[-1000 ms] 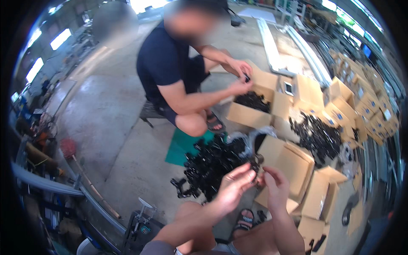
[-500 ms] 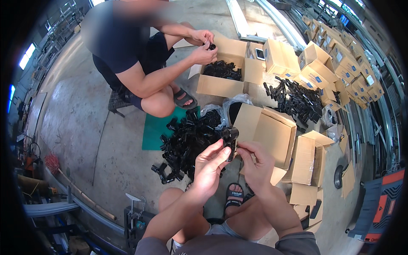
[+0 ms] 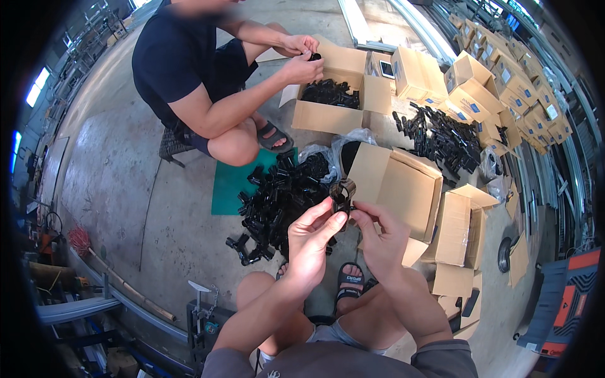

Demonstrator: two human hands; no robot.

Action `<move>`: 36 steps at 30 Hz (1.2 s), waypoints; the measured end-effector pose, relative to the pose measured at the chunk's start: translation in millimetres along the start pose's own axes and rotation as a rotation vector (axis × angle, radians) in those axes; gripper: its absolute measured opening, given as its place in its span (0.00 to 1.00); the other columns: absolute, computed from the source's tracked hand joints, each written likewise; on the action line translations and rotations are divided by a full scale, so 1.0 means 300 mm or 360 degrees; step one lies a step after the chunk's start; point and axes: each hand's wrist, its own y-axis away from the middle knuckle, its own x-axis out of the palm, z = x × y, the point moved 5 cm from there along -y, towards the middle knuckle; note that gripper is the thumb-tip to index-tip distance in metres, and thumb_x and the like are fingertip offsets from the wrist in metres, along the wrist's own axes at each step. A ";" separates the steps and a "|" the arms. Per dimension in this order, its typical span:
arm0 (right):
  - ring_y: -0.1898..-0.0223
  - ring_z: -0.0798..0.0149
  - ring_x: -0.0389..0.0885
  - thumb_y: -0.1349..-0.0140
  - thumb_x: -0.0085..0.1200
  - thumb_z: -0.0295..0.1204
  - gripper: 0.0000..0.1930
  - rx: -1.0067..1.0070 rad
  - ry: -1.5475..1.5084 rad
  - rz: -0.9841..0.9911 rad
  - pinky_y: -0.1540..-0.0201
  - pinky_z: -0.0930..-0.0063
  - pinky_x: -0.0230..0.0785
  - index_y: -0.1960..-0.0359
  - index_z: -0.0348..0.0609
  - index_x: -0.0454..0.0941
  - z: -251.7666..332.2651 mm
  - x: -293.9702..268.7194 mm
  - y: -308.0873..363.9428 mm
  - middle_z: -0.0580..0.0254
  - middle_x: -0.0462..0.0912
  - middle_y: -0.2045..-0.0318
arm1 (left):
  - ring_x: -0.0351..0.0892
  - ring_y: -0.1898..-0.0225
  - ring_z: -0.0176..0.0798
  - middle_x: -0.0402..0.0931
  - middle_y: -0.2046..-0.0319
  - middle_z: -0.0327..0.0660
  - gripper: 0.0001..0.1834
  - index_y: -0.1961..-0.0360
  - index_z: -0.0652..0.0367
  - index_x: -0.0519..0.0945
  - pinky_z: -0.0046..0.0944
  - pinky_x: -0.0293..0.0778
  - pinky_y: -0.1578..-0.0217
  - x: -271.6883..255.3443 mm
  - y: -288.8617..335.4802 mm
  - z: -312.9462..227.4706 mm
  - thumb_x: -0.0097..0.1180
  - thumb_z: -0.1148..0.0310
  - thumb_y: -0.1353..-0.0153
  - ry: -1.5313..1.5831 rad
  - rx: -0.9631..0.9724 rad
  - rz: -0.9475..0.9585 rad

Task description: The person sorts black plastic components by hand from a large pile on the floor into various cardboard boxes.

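In front of me my left hand [image 3: 310, 242] holds a glossy black pipe fitting [image 3: 342, 189] between thumb and fingers, its round open end facing up toward me. My right hand [image 3: 380, 236] is closed in a pinch against the fitting's lower right side; any small part between those fingertips is too small to make out. Beyond and to the left of my hands lies a heap of similar black fittings [image 3: 277, 205], partly on a green mat [image 3: 230, 189].
Across from me a seated co-worker [image 3: 183, 94] handles a small black part over an open carton [image 3: 328, 121] of black pieces. Open cardboard boxes [image 3: 413, 192] stand to my right. Beyond them lies another black pile [image 3: 441, 142], near stacked cartons [image 3: 513, 82]. A grey-and-red case [image 3: 561, 302] stands far right.
The fitting has tipped in my left hand, so its round opening now shows. My right fingers stay against its side. The co-worker's hands remain over the carton, and the view has shifted slightly.
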 end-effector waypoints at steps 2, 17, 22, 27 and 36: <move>0.66 0.68 0.85 0.40 0.63 0.23 0.09 0.0054 -0.0043 -0.0011 0.61 0.76 0.76 0.59 0.36 0.85 -0.010 -0.002 0.002 0.56 0.87 0.67 | 0.81 0.56 0.30 0.83 0.55 0.42 0.18 0.49 0.62 0.82 0.32 0.78 0.53 0.008 0.003 -0.007 0.65 0.81 0.42 -0.0056 0.0064 0.0020; 0.66 0.73 0.82 0.39 0.62 0.21 0.09 0.0227 -0.0396 0.0004 0.61 0.80 0.74 0.56 0.35 0.84 -0.024 0.021 0.018 0.59 0.86 0.65 | 0.81 0.54 0.32 0.82 0.53 0.44 0.20 0.48 0.64 0.81 0.34 0.78 0.49 0.010 0.010 -0.020 0.65 0.82 0.43 -0.0083 0.0155 0.0029; 0.66 0.73 0.83 0.39 0.61 0.21 0.08 0.0228 -0.0263 -0.0004 0.63 0.80 0.74 0.58 0.35 0.84 -0.033 0.015 0.019 0.58 0.86 0.67 | 0.81 0.54 0.32 0.82 0.53 0.44 0.20 0.48 0.64 0.81 0.35 0.78 0.49 0.024 0.013 -0.027 0.65 0.82 0.42 -0.0115 0.0155 0.0065; 0.66 0.70 0.84 0.41 0.62 0.20 0.07 0.0153 -0.0270 -0.0056 0.63 0.79 0.75 0.60 0.35 0.84 -0.025 0.016 0.022 0.57 0.87 0.67 | 0.81 0.54 0.32 0.82 0.53 0.44 0.20 0.47 0.63 0.81 0.34 0.77 0.49 0.014 0.014 -0.023 0.65 0.83 0.42 -0.0157 0.0189 0.0068; 0.65 0.70 0.82 0.42 0.64 0.20 0.09 0.0099 -0.0278 -0.0058 0.61 0.79 0.73 0.59 0.36 0.85 -0.021 0.012 0.020 0.58 0.86 0.67 | 0.80 0.56 0.30 0.82 0.55 0.42 0.20 0.47 0.62 0.81 0.32 0.77 0.51 0.007 0.015 -0.018 0.63 0.83 0.41 -0.0115 0.0144 0.0063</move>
